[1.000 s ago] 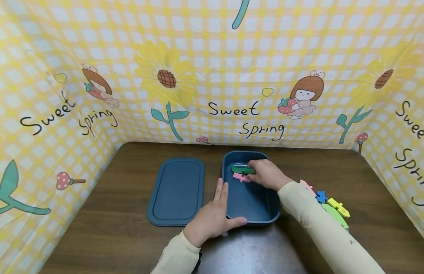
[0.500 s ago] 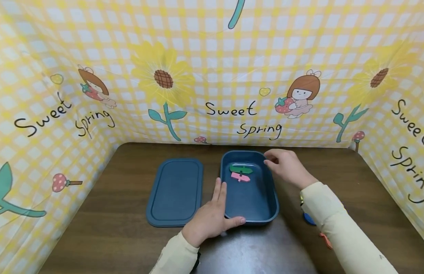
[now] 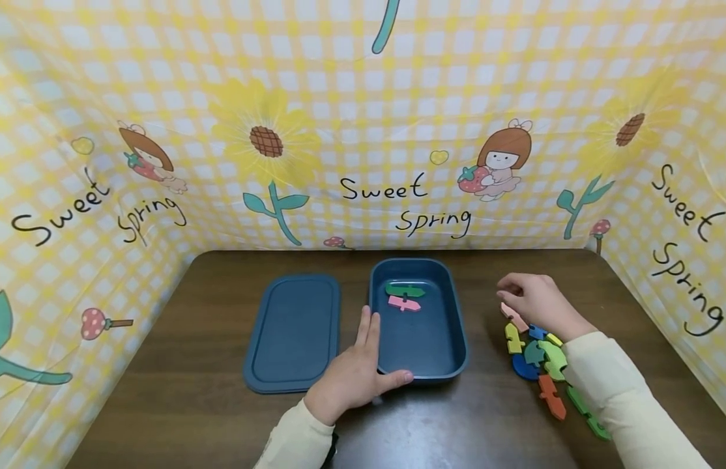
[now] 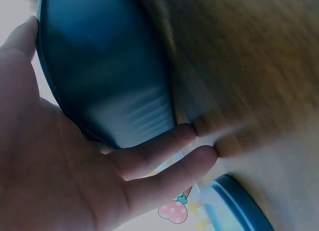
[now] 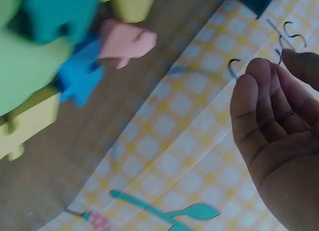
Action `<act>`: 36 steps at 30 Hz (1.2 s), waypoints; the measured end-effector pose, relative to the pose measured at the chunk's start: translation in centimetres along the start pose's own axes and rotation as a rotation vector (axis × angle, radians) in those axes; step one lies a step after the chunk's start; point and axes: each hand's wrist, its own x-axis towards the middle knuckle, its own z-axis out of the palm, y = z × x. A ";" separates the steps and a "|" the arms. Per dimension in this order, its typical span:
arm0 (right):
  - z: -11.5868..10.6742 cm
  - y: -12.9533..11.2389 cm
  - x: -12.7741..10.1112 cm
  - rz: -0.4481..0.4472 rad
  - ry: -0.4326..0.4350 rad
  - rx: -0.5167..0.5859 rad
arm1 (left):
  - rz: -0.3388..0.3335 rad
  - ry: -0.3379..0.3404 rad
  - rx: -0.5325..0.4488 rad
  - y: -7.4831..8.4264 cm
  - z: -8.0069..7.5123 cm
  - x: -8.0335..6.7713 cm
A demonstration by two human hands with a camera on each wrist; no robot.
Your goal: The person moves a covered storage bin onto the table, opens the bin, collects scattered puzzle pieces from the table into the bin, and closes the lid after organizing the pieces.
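My left hand (image 3: 350, 378) steadies the dark blue plastic box (image 3: 421, 348), straight fingers along its left side and thumb at the near rim. The left wrist view shows the same fingers against the box wall (image 4: 99, 66). Inside the box, near its far end, lie a green puzzle piece (image 3: 412, 291) and a pink puzzle piece (image 3: 404, 304). Over on the right, my right hand (image 3: 539, 299) hovers above loose pieces, fingers loosely curled and holding nothing. Nearest to it are a light pink piece (image 3: 513, 316) and a blue piece (image 3: 537, 332).
Left of the box lies its matching lid (image 3: 292, 332). The loose heap also has a yellow piece (image 3: 513, 338), a light green piece (image 3: 553, 358), an orange piece (image 3: 552, 396) and a green piece (image 3: 582, 407), partly under the right sleeve (image 3: 621, 384). Checked cloth (image 3: 316, 163) walls the table.
My right hand has left the green piece in the box, risen over the right rim and moved right to the loose pieces. The left hand keeps its place at the box.
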 end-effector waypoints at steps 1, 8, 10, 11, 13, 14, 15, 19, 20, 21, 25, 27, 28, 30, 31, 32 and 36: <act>0.0 0.3 -0.2 0.010 -0.017 -0.012 | -0.002 0.001 0.003 0.0 0.0 0.0; 0.3 2.8 -1.5 0.081 -0.157 -0.089 | -0.009 0.012 0.010 0.0 0.0 -0.1; 0.6 3.5 -1.8 0.085 -0.175 -0.109 | -0.006 0.015 0.010 0.0 0.0 -0.1; 0.8 3.7 -1.9 0.082 -0.177 -0.119 | -0.005 0.016 0.009 0.0 0.0 -0.2; 1.2 4.2 -2.1 0.088 -0.184 -0.129 | -0.003 0.018 0.008 0.0 0.0 -0.2; 1.3 4.3 -2.3 0.091 -0.187 -0.134 | -0.002 0.018 0.009 0.0 -0.1 -0.2; 1.5 4.5 -2.4 0.091 -0.189 -0.138 | 0.000 0.019 0.008 0.0 -0.1 -0.3; 1.8 4.7 -2.6 0.106 -0.195 -0.146 | 0.004 0.014 -0.003 0.2 -0.1 -0.4; 1.8 4.7 -2.7 0.107 -0.195 -0.147 | 0.006 0.013 -0.005 0.3 -0.2 -0.4; 1.9 4.7 -2.7 0.108 -0.195 -0.148 | 0.007 0.012 -0.010 0.3 -0.2 -0.4; 1.9 4.9 -2.6 0.118 -0.194 -0.162 | 0.013 0.012 -0.010 0.4 -0.2 -0.4; 1.9 5.0 -2.6 0.115 -0.183 -0.180 | 0.013 0.013 -0.010 0.4 -0.2 -0.4; 2.0 5.2 -2.6 0.113 -0.177 -0.188 | 0.014 0.013 -0.008 0.3 -0.1 -0.4; 2.2 5.4 -2.5 0.115 -0.166 -0.197 | 0.014 0.010 -0.012 0.3 -0.1 -0.4; 2.3 5.5 -2.5 0.117 -0.161 -0.200 | 0.014 0.010 -0.012 0.3 -0.1 -0.4; 2.4 5.6 -2.5 0.115 -0.157 -0.200 | 0.014 0.009 -0.013 0.3 -0.1 -0.4; 2.6 5.4 -2.3 0.106 -0.153 -0.192 | 0.012 0.009 -0.009 0.3 -0.1 -0.4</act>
